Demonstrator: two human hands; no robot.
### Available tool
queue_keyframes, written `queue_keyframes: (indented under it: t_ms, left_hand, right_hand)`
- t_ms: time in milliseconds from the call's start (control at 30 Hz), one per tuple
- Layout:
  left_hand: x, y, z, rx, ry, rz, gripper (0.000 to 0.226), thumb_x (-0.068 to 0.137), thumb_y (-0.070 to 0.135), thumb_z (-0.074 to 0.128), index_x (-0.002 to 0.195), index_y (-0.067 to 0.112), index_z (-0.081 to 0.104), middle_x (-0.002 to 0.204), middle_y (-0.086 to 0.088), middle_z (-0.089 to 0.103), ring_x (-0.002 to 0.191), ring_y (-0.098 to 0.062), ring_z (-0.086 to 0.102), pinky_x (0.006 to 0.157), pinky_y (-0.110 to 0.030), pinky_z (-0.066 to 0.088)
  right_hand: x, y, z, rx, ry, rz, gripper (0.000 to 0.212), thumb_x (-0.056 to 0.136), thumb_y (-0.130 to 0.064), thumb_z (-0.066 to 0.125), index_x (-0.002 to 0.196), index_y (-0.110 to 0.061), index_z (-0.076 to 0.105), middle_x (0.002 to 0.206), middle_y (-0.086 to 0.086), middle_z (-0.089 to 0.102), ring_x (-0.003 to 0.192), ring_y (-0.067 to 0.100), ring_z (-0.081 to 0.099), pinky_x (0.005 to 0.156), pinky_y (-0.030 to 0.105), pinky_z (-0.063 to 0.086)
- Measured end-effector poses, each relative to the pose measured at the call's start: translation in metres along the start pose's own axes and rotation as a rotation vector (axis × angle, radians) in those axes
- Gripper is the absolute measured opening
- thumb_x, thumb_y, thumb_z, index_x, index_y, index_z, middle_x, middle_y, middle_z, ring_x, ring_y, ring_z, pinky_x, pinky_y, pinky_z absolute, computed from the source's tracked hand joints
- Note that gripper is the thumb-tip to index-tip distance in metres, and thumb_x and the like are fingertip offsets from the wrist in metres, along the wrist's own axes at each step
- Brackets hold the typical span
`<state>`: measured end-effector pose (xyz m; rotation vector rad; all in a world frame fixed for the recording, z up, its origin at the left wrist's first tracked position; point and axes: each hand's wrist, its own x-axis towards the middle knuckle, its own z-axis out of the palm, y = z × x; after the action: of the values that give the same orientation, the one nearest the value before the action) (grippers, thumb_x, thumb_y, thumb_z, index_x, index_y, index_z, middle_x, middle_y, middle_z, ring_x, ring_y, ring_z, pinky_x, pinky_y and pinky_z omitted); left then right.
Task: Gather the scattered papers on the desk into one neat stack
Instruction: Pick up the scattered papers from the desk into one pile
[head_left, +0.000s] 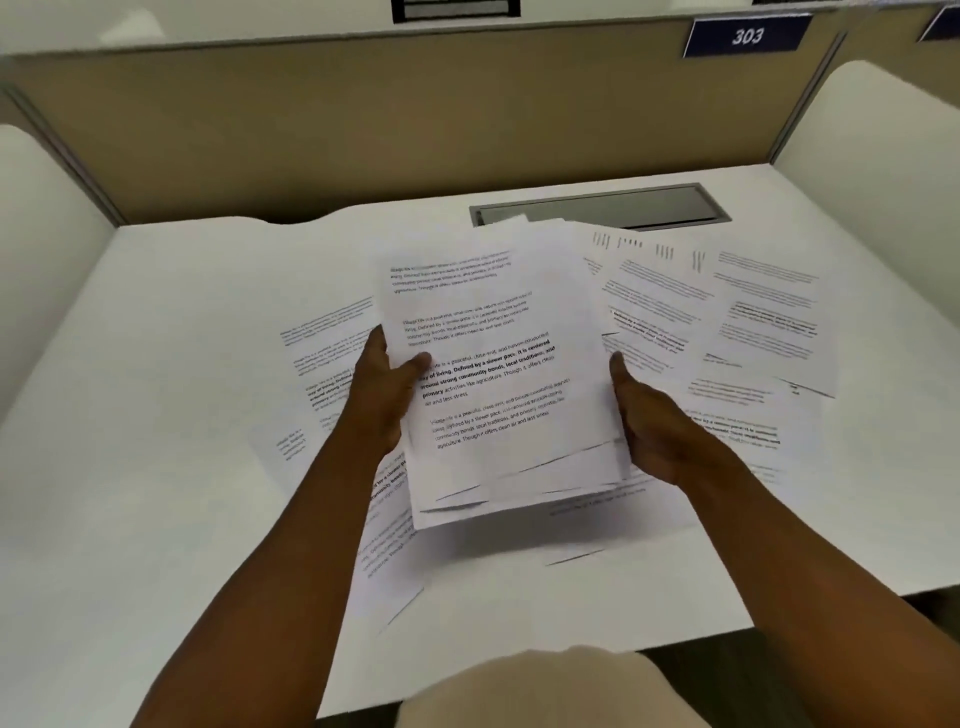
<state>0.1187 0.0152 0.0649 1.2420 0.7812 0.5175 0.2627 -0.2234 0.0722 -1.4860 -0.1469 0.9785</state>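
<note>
A bundle of printed white sheets (498, 364) is held above the middle of the white desk (156, 415), its lower edges uneven. My left hand (382, 395) grips its left edge with the thumb on top. My right hand (649, 421) grips its right edge, thumb on the top sheet. More printed papers lie loose on the desk: several fanned out to the right (748, 317), some to the left under my left forearm (322, 358), and some below the bundle near the front (389, 551).
A beige partition (363, 130) walls the desk's back, with white side panels left (41, 249) and right (872, 156). A grey cable hatch (602, 205) is set in the desk behind the papers. A blue sign reading 303 (746, 35) hangs top right.
</note>
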Motion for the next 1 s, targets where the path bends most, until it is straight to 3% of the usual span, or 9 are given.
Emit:
queue_keyframes:
  t_ms: [100,167,300,367,433,500,600,733,1000]
  left_hand:
    - [0.003,-0.005,-0.002,0.029,0.022,0.019,0.053,0.087,0.001,0.067,0.134,0.019,0.051,0.124,-0.005,0.067,0.110,-0.027,0.065,0.091,-0.052,0.054]
    - [0.005,-0.007,-0.004,0.042,0.050,0.014,0.049,0.088,0.004,0.067,0.134,0.015,0.052,0.123,-0.006,0.067,0.107,-0.023,0.067,0.091,-0.046,0.056]
    - [0.012,-0.011,-0.025,0.117,0.175,-0.092,0.037,0.090,0.019,0.067,0.126,0.015,0.057,0.119,-0.009,0.067,0.092,-0.018,0.066,0.087,-0.036,0.055]
    - [0.015,-0.020,-0.050,0.419,0.327,-0.137,0.047,0.087,0.025,0.070,0.129,0.011,0.055,0.123,-0.011,0.064,0.099,-0.023,0.064,0.092,-0.035,0.051]
    - [0.015,-0.031,-0.078,0.788,0.437,-0.214,0.064,0.083,0.031,0.073,0.136,0.008,0.048,0.136,-0.017,0.053,0.121,-0.032,0.054,0.104,-0.040,0.043]
    - [0.011,-0.037,-0.098,0.974,0.542,-0.332,0.071,0.080,0.033,0.072,0.139,0.007,0.041,0.141,-0.022,0.039,0.128,-0.039,0.041,0.104,-0.047,0.038]
    - [0.006,-0.034,-0.113,1.004,0.647,-0.463,0.072,0.075,0.029,0.075,0.132,0.003,0.039,0.138,-0.023,0.032,0.126,-0.039,0.036,0.102,-0.052,0.037]
    - [0.010,-0.024,-0.119,0.967,0.591,-0.565,0.091,0.072,0.035,0.082,0.137,-0.001,0.030,0.141,-0.027,0.030,0.130,-0.040,0.033,0.104,-0.047,0.035]
    - [0.043,-0.009,-0.117,0.992,0.594,-0.441,0.098,0.071,0.058,0.076,0.138,-0.001,0.035,0.141,-0.024,0.038,0.132,-0.040,0.035,0.105,-0.052,0.033]
  right_hand:
    - [0.006,0.006,0.009,-0.070,-0.067,-0.036,0.025,0.094,-0.030,0.057,0.116,-0.020,0.064,0.109,-0.002,0.074,0.101,0.019,0.069,0.094,0.038,0.052]
    - [0.010,0.011,0.008,-0.127,-0.039,-0.080,0.030,0.091,-0.015,0.062,0.121,-0.011,0.062,0.117,0.010,0.070,0.100,0.024,0.070,0.086,0.039,0.057]
    - [0.018,0.012,0.002,-0.130,0.070,-0.100,0.030,0.090,-0.013,0.065,0.119,-0.015,0.063,0.110,0.007,0.071,0.091,0.020,0.071,0.066,0.029,0.059]
    - [0.024,0.016,-0.005,-0.166,0.114,-0.114,0.032,0.089,-0.012,0.066,0.120,-0.013,0.062,0.113,0.009,0.070,0.096,0.022,0.069,0.071,0.030,0.059]
    - [0.029,0.020,-0.011,-0.261,0.164,-0.115,0.034,0.089,-0.012,0.066,0.122,-0.009,0.061,0.117,0.012,0.068,0.102,0.028,0.067,0.085,0.040,0.057]
    - [0.032,0.025,-0.015,-0.350,0.200,-0.098,0.037,0.090,-0.013,0.065,0.125,-0.005,0.060,0.120,0.014,0.066,0.107,0.031,0.064,0.095,0.049,0.052]
    - [0.036,0.032,-0.017,-0.461,0.233,-0.076,0.038,0.090,-0.016,0.064,0.126,-0.005,0.060,0.122,0.013,0.065,0.111,0.033,0.061,0.098,0.050,0.049]
    - [0.041,0.035,-0.013,-0.545,0.268,-0.073,0.040,0.091,-0.019,0.063,0.128,-0.004,0.057,0.125,0.013,0.062,0.115,0.033,0.058,0.101,0.047,0.047]
    - [0.046,0.039,-0.005,-0.591,0.288,-0.050,0.041,0.092,-0.021,0.063,0.129,-0.005,0.057,0.127,0.014,0.062,0.116,0.032,0.057,0.101,0.045,0.046]
